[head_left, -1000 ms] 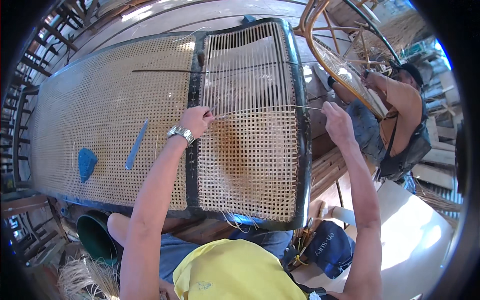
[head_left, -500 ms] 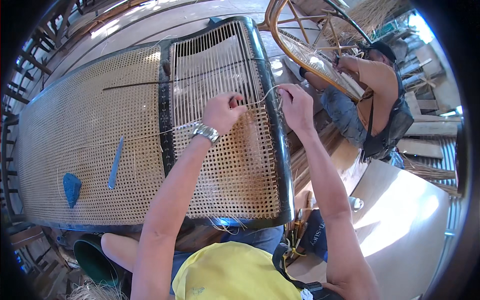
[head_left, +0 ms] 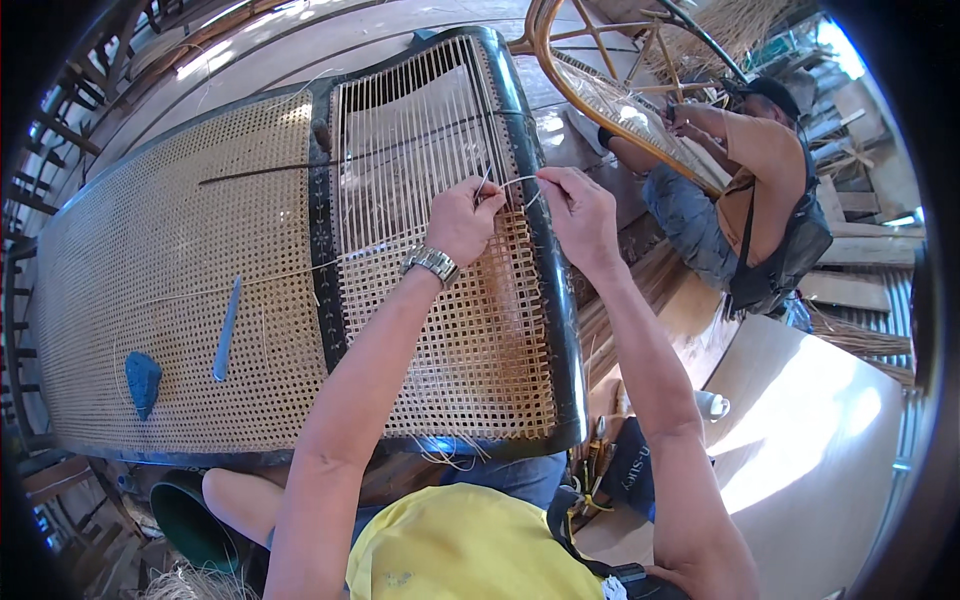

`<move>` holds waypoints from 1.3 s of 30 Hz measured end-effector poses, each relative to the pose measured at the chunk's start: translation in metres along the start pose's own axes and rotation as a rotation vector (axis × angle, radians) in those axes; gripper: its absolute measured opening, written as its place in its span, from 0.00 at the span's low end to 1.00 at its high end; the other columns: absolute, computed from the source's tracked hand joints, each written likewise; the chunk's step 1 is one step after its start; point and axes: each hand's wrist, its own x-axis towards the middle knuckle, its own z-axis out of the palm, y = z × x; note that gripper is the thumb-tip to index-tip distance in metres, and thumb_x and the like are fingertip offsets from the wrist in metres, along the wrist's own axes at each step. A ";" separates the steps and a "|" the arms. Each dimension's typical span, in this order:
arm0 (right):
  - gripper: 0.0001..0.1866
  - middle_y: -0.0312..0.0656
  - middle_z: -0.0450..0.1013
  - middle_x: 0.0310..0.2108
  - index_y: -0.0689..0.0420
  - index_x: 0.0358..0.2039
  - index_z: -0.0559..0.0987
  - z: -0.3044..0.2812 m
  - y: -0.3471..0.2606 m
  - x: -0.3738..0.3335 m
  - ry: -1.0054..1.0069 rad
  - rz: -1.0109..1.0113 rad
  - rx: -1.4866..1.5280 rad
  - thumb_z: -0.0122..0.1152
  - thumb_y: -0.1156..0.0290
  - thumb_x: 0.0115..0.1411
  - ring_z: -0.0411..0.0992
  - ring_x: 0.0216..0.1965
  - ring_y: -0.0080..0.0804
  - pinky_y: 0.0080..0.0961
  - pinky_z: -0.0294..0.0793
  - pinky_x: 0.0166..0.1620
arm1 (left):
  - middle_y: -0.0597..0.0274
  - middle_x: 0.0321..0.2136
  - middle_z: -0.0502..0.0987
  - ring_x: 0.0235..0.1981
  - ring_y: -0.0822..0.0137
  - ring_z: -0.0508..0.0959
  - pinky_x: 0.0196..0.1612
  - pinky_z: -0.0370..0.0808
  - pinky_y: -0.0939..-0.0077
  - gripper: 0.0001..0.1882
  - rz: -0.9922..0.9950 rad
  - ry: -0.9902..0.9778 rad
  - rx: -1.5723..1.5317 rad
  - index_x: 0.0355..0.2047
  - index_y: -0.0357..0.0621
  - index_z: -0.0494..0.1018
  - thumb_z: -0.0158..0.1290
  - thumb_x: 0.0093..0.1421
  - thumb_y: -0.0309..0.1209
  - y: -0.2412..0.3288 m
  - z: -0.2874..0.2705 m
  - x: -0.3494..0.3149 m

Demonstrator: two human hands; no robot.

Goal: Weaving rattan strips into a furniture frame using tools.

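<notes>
A pale cane strand [head_left: 519,181] arcs between my two hands at the right side of a dark-framed woven cane panel [head_left: 440,350]. My right hand [head_left: 582,218] pinches the strand above the frame's dark right rail [head_left: 562,330]. At the edge of the finished weave, my left hand [head_left: 466,222] has thumb and forefinger pressed together on the strand's other end; a thin dark line shows by these fingertips. Above the hands, long lengthwise strands [head_left: 400,130] are stretched without close weaving. A thin dark rod [head_left: 255,172] crosses the panel and passes among them.
On the left woven section lie a narrow blue flat tool [head_left: 227,330] and a blue lump [head_left: 143,383]. Another person [head_left: 760,170] sits at the right with a curved cane frame [head_left: 560,75]. Tools [head_left: 598,450] stand by my right side; a dark green bucket [head_left: 195,515] is lower left.
My left hand has moved right to the panel's edge and closed on the strand. My right hand has shifted slightly left, and the strand's loop between them is shorter.
</notes>
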 end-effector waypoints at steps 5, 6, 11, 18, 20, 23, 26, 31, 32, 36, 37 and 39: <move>0.07 0.49 0.79 0.37 0.61 0.42 0.81 0.002 -0.007 0.001 -0.024 -0.071 -0.045 0.59 0.77 0.63 0.78 0.39 0.50 0.36 0.78 0.41 | 0.65 0.26 0.81 0.27 0.75 0.76 0.34 0.73 0.77 0.09 0.025 0.007 -0.016 0.37 0.39 0.80 0.61 0.62 0.33 0.001 -0.002 0.001; 0.08 0.49 0.79 0.37 0.60 0.42 0.81 0.003 -0.007 0.001 -0.033 -0.092 -0.050 0.59 0.77 0.63 0.78 0.39 0.50 0.37 0.78 0.41 | 0.66 0.26 0.81 0.27 0.76 0.76 0.33 0.73 0.77 0.08 0.031 0.014 -0.010 0.37 0.40 0.80 0.61 0.62 0.32 0.000 -0.002 0.001; 0.08 0.49 0.79 0.37 0.60 0.42 0.81 0.008 -0.009 -0.007 -0.062 -0.053 -0.011 0.59 0.78 0.63 0.78 0.39 0.50 0.36 0.78 0.41 | 0.69 0.27 0.80 0.27 0.79 0.74 0.33 0.72 0.80 0.08 0.055 0.034 -0.095 0.37 0.40 0.80 0.63 0.61 0.31 -0.003 -0.001 -0.003; 0.06 0.47 0.78 0.35 0.61 0.40 0.80 0.003 -0.026 -0.014 -0.031 -0.004 0.096 0.61 0.77 0.62 0.77 0.39 0.47 0.34 0.76 0.44 | 0.72 0.29 0.79 0.28 0.82 0.73 0.33 0.71 0.83 0.08 0.081 -0.027 -0.308 0.39 0.43 0.79 0.64 0.62 0.31 0.007 -0.017 -0.021; 0.05 0.46 0.77 0.33 0.61 0.38 0.80 -0.016 -0.023 -0.015 -0.156 0.030 0.115 0.63 0.76 0.61 0.76 0.38 0.45 0.33 0.75 0.44 | 0.71 0.30 0.79 0.30 0.82 0.74 0.35 0.72 0.83 0.08 0.061 -0.156 -0.291 0.39 0.43 0.79 0.63 0.63 0.31 0.018 -0.021 -0.029; 0.04 0.44 0.76 0.31 0.60 0.33 0.81 -0.060 -0.002 -0.018 -0.329 0.015 0.060 0.66 0.74 0.57 0.75 0.38 0.40 0.30 0.74 0.44 | 0.70 0.35 0.81 0.35 0.80 0.77 0.41 0.75 0.81 0.07 0.139 -0.321 -0.099 0.41 0.44 0.79 0.61 0.65 0.31 0.025 -0.016 -0.023; 0.07 0.44 0.78 0.34 0.57 0.34 0.83 -0.122 0.008 -0.018 -0.282 0.030 -0.214 0.62 0.68 0.60 0.77 0.39 0.39 0.31 0.75 0.43 | 0.64 0.35 0.85 0.35 0.75 0.81 0.41 0.76 0.74 0.11 0.224 -0.351 0.124 0.44 0.46 0.82 0.57 0.66 0.37 0.024 -0.033 -0.010; 0.09 0.41 0.78 0.33 0.60 0.38 0.83 -0.243 -0.010 -0.127 0.011 0.285 -0.370 0.64 0.67 0.64 0.77 0.35 0.29 0.27 0.74 0.43 | 0.65 0.34 0.84 0.37 0.73 0.81 0.41 0.76 0.76 0.13 0.275 -0.422 0.391 0.46 0.44 0.80 0.55 0.69 0.38 0.041 -0.014 -0.001; 0.10 0.43 0.79 0.33 0.59 0.38 0.83 -0.250 -0.012 -0.166 0.010 0.379 -0.317 0.64 0.66 0.63 0.78 0.35 0.34 0.31 0.75 0.43 | 0.69 0.33 0.82 0.37 0.76 0.79 0.41 0.74 0.78 0.12 0.260 -0.403 0.362 0.47 0.44 0.79 0.53 0.70 0.37 0.047 -0.010 -0.002; 0.09 0.48 0.77 0.39 0.60 0.41 0.79 -0.218 -0.058 -0.333 -0.321 0.816 -0.368 0.61 0.70 0.62 0.76 0.41 0.49 0.41 0.75 0.48 | 0.70 0.32 0.82 0.36 0.76 0.79 0.41 0.74 0.78 0.15 0.239 -0.403 0.412 0.47 0.42 0.78 0.53 0.71 0.39 0.042 0.020 0.007; 0.13 0.50 0.75 0.42 0.60 0.44 0.78 -0.206 -0.066 -0.379 -0.356 0.904 -0.367 0.62 0.68 0.61 0.75 0.42 0.53 0.44 0.75 0.48 | 0.70 0.33 0.82 0.37 0.76 0.79 0.42 0.73 0.79 0.15 0.225 -0.381 0.394 0.47 0.42 0.78 0.53 0.70 0.40 0.041 0.026 0.008; 0.23 0.53 0.72 0.49 0.58 0.51 0.74 -0.174 -0.092 -0.440 -0.429 1.039 -0.395 0.66 0.62 0.59 0.72 0.46 0.57 0.48 0.73 0.50 | 0.69 0.29 0.81 0.29 0.77 0.76 0.35 0.73 0.78 0.16 0.253 -0.280 0.324 0.44 0.42 0.79 0.53 0.69 0.42 0.037 0.026 0.001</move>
